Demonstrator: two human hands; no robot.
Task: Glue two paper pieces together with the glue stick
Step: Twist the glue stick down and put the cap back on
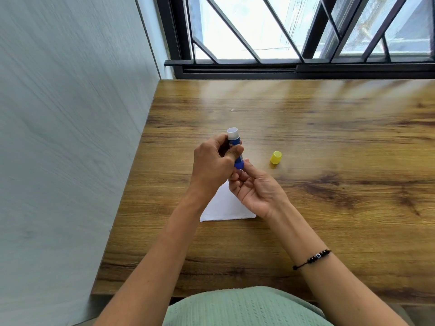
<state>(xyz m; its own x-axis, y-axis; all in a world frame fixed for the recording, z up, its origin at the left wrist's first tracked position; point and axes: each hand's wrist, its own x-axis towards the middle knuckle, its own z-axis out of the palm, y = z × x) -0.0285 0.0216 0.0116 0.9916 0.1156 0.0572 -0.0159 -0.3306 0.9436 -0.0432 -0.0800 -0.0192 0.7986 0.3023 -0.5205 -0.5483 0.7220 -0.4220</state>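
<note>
Hiding most of the paper, 2 hands grip glue stick.

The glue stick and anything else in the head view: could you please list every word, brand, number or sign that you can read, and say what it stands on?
Glue stick, held in the left hand: a printed label shows on the blue barrel, mostly hidden by the fingers and too blurred to read.
Yellow cap: no text visible.
White paper: no text visible.
No legible text anywhere.

Blue glue stick, yellow cap, white paper, wood-grain table
</note>
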